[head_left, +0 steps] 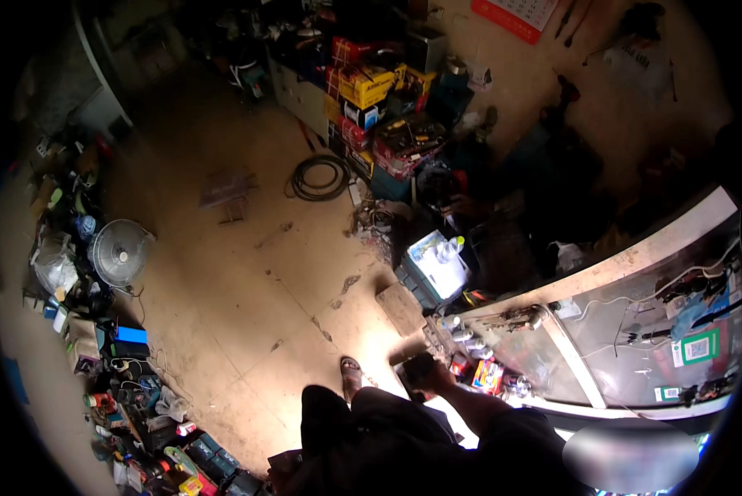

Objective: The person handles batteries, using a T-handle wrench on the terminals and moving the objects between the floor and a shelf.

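My right forearm reaches forward, and my right hand [429,376] is closed around a dark object [412,369] too shadowed to name. The hand is just left of brightly coloured packs [487,377] and several cans [463,335]. A brown block [401,309] lies on the floor ahead of it. At the lower edge, left of my dark clothing, my left hand [281,471] shows only dimly; its fingers cannot be made out. My sandalled foot [351,378] stands on the floor.
A standing fan [121,253] and a long heap of tools and boxes [135,397] line the left side. Ahead lie a coiled black hose [320,178] and stacked cartons [366,87]. A teal box [434,273] bears a clear bottle [449,248]. A glass display case [627,331] borders the right.
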{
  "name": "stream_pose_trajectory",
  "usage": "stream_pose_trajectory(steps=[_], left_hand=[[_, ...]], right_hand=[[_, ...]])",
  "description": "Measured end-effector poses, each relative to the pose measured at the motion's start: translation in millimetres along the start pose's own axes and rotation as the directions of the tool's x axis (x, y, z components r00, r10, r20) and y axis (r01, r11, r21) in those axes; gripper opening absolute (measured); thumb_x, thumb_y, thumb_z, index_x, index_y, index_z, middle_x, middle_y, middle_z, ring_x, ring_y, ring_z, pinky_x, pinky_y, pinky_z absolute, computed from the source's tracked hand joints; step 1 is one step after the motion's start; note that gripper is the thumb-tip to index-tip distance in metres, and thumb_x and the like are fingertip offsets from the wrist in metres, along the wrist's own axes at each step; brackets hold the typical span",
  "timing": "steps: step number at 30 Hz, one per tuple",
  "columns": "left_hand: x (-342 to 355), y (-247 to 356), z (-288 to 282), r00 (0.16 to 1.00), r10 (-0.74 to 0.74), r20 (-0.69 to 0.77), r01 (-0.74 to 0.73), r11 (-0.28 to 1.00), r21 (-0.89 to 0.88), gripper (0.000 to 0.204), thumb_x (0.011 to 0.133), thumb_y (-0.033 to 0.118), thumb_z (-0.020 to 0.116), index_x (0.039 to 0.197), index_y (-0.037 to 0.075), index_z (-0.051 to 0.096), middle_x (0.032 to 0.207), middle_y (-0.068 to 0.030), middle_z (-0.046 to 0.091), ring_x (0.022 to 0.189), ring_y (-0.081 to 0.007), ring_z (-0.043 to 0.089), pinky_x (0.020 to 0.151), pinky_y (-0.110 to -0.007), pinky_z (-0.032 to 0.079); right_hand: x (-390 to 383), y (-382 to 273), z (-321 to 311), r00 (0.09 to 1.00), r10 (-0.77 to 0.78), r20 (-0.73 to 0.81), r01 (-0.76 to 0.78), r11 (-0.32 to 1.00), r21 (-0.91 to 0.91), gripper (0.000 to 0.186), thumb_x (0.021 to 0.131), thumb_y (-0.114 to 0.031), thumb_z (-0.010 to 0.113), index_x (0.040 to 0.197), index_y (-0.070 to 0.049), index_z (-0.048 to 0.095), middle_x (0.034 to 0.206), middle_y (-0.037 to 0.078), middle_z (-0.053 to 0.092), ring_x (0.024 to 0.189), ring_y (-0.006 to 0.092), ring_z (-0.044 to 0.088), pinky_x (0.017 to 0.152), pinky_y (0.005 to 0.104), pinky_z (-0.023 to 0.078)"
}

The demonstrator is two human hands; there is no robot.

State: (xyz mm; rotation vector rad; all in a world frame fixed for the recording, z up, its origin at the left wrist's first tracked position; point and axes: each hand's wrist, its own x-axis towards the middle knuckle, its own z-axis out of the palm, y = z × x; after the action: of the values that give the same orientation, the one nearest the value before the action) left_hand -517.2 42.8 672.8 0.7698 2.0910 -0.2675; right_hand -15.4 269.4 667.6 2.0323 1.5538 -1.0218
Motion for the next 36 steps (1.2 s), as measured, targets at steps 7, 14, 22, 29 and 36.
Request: stream_pose_trajectory(steps=[7, 14, 22, 29, 36], left_hand=[[73, 36, -81, 1.0, 0.011, -0.013, -0.01, 0.998, 0.065, 0.081, 0.068, 0.065, 0.086, 0.116, 0.003, 0.068, 0.11, -0.0231, 0.069, 0.106, -0.0434, 0.069, 0.093, -0.053, 0.056], [162, 85, -191, 0.998, 0.048, -0.027, -0.041, 0.975, 0.219, 0.079, 0.069, 0.067, 0.085, 0.113, 0.003, 0.07, 0.106, -0.0222, 0.069, 0.104, -0.0439, 0.069, 0.092, -0.054, 0.056], [255, 149, -285, 0.948, 0.306, -0.092, -0.168, 0.724, 0.669, 0.077, 0.07, 0.068, 0.084, 0.109, 0.004, 0.071, 0.102, -0.0211, 0.07, 0.101, -0.0445, 0.069, 0.09, -0.055, 0.056], [337, 357, -294, 0.8, 0.556, -0.223, -0.34, 0.728, 0.595, 0.092, 0.056, 0.052, 0.1, 0.121, 0.002, 0.058, 0.11, -0.0164, 0.064, 0.103, -0.0368, 0.067, 0.087, -0.05, 0.059], [302, 644, -154, 0.635, 0.772, 0.017, -0.754, 0.615, 0.23, 0.098, 0.059, 0.043, 0.097, 0.138, 0.002, 0.055, 0.131, -0.0209, 0.059, 0.123, -0.0383, 0.059, 0.106, -0.048, 0.049]], right_hand=[[55, -87, -40, 0.98, 0.196, -0.046, -0.175, 0.942, 0.288, 0.148, 0.05, -0.064, 0.097, 0.157, 0.01, 0.025, 0.15, 0.03, 0.052, 0.137, 0.042, 0.057, 0.113, 0.048, 0.05], [90, -107, -53, 0.911, 0.413, -0.009, -0.328, 0.735, 0.593, 0.121, 0.061, -0.059, 0.094, 0.146, 0.011, 0.044, 0.139, 0.025, 0.063, 0.132, 0.0356, 0.063, 0.107, 0.045, 0.054], [173, -57, -109, 0.653, 0.753, 0.086, -0.514, 0.357, 0.78, 0.088, 0.056, -0.052, 0.098, 0.124, -0.001, 0.071, 0.118, 0.018, 0.077, 0.112, 0.031, 0.075, 0.096, 0.0439, 0.06], [331, 32, -156, 0.49, 0.872, 0.013, -0.457, 0.244, 0.856, 0.106, 0.071, -0.07, 0.081, 0.139, 0.006, 0.053, 0.136, 0.025, 0.064, 0.129, 0.0389, 0.064, 0.106, 0.0502, 0.054], [423, 69, -145, 0.368, 0.922, -0.116, -0.477, 0.295, 0.828, 0.116, 0.059, -0.056, 0.092, 0.144, 0.002, 0.038, 0.138, 0.024, 0.057, 0.13, 0.0412, 0.061, 0.108, 0.0489, 0.053]])
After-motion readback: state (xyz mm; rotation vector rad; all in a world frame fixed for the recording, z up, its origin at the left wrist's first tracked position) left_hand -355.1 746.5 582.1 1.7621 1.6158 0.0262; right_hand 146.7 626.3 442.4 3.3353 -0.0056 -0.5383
